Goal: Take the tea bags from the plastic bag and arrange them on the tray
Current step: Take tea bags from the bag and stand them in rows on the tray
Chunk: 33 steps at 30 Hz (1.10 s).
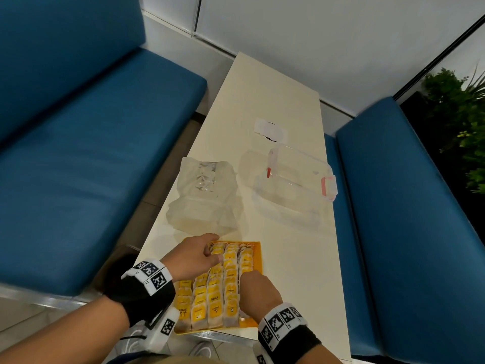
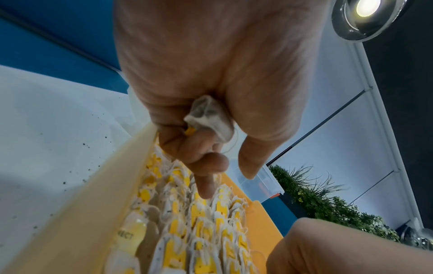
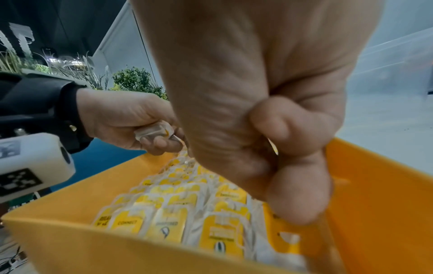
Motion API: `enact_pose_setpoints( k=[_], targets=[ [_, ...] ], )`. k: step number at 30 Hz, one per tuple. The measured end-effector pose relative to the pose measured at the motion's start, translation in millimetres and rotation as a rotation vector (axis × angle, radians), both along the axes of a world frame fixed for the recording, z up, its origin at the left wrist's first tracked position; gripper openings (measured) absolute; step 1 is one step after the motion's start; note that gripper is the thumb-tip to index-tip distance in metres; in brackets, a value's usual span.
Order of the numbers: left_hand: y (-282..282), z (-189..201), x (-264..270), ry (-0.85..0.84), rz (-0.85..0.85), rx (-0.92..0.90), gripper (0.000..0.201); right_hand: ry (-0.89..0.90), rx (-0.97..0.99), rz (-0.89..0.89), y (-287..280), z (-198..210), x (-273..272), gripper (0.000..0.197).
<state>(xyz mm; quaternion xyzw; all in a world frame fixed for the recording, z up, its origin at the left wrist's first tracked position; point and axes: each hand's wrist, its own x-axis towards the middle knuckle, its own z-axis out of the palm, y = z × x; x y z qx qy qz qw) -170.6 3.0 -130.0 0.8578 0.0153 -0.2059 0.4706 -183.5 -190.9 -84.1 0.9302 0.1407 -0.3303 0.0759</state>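
Tea bags [image 1: 225,292]: yellow-tagged, overlapping rows.

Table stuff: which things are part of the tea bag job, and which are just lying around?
Job: yellow tray; tea bags in rows; one tea bag in the left hand; plastic bag.
Lying about: clear lidded container; white wrapper.

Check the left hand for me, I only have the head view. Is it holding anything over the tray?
Observer: Yes. The left wrist view shows the left hand gripping a crumpled tea bag against its palm, with one finger reaching down to the tea bag rows.
Operator: Right hand?
Observer: In the right wrist view, the right hand has its fingers curled tight inside the tray. A thin yellow sliver shows between them; I can't tell what it is.
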Motion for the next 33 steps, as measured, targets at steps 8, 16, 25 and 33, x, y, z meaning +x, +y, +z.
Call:
enact_pose_setpoints(
  k=[8, 16, 25, 33],
  targets=[
    [-1.0, 23.1, 0.8, 0.183, 0.103, -0.342, 0.063, -0.1, 0.213, -0.119, 1.9, 29.4, 10.4, 0.014],
    [-12.1, 40.2, -1.2, 0.238, 0.125, -0.566, 0.078, -0.074, 0.866, -0.408, 35.7, 39.6, 23.2, 0.004],
    [-3.9, 32.3, 3.8, 0.328, 0.298, -0.732, 0.032, -0.104, 0.887, -0.44, 36.1, 25.0, 22.7, 0.01],
    [0.2, 43.4, 0.8, 0.412, 0.329, -0.823, 0.049, -0.133, 0.865, -0.282, 24.4, 24.5, 21.9, 0.035]
  ],
)
